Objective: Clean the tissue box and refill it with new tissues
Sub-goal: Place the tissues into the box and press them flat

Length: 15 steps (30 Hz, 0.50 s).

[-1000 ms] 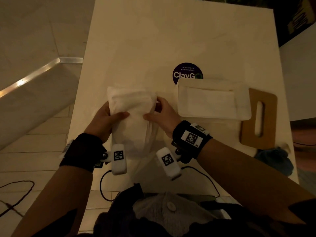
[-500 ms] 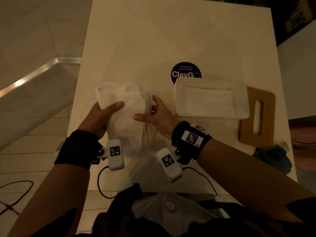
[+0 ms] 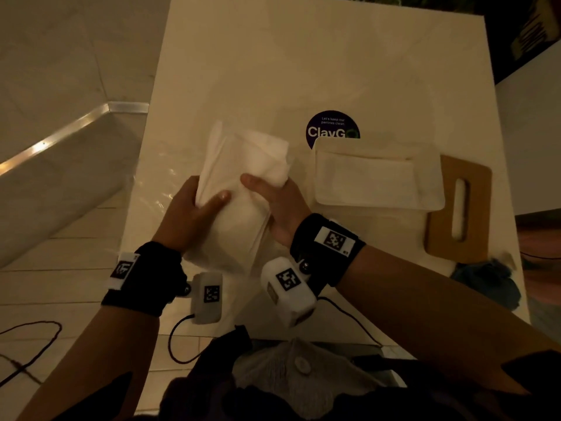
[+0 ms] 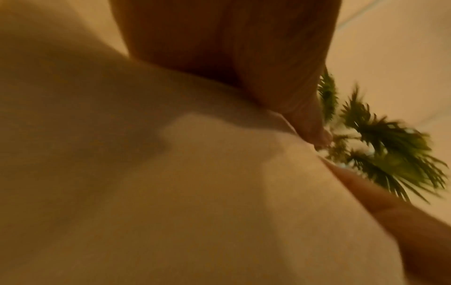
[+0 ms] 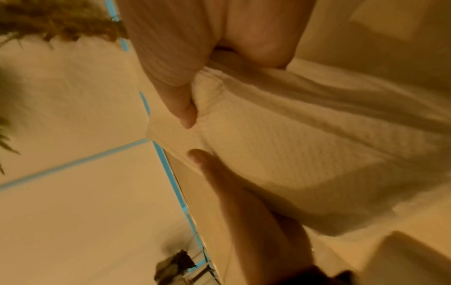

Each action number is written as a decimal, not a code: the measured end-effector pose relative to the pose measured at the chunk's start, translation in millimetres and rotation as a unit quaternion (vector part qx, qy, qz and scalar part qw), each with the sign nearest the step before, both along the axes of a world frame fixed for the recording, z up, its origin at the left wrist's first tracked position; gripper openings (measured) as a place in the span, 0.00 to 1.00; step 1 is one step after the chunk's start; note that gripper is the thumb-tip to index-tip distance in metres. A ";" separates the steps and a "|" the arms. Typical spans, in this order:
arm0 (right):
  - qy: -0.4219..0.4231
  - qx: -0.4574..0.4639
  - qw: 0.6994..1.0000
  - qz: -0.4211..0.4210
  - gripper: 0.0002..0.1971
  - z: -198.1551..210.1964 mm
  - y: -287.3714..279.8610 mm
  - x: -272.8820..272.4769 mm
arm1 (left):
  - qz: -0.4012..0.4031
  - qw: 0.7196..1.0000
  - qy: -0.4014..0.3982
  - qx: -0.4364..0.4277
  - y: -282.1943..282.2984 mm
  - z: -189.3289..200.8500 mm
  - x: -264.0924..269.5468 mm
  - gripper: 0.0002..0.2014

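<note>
We judge that we are in the refill step: the new tissue stack [image 3: 239, 189] is in both hands above the desk [image 3: 273, 56], not yet in the tissue box [image 3: 378, 174]. Our left hand [image 3: 188, 214] has its grip closed on the stack's left edge, with the thumb lying across the top, and our right hand [image 3: 279, 205] grips the right edge, thumb on top and fingers underneath, as the right wrist view shows. The stack is a white, soft, folded bundle with a fine embossed pattern; it is tilted, its far end pointing to about 1 o'clock, and the layers fan a little at that end. The box lies open just beside it at 3 o'clock, pale and rectangular; whether something lies inside, we cannot tell. The wooden lid [image 3: 461, 208] with a slot lies partly under its right side. Next we should probably square the stack, turn it in line with the box, and lower it in flat without crushing the loose layers.
</note>
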State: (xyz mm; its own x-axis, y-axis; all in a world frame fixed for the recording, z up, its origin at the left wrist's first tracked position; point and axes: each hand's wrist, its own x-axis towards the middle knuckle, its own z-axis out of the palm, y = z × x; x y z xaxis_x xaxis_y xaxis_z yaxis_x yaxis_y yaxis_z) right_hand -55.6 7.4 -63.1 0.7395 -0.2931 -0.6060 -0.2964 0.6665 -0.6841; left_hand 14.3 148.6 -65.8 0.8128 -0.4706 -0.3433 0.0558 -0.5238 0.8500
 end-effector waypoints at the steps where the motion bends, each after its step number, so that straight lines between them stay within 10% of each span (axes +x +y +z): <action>1: 0.001 0.023 1.000 -0.007 0.21 2.6 -2.6 0.6 | -0.024 0.999 0.005 0.023 4.1 2.8 -0.9 0.35; 15: -0.091 0.046 0.986 -0.135 0.27 44.6 -82.0 -26.8 | 0.047 0.988 0.098 -0.112 -28.5 69.4 23.6 0.19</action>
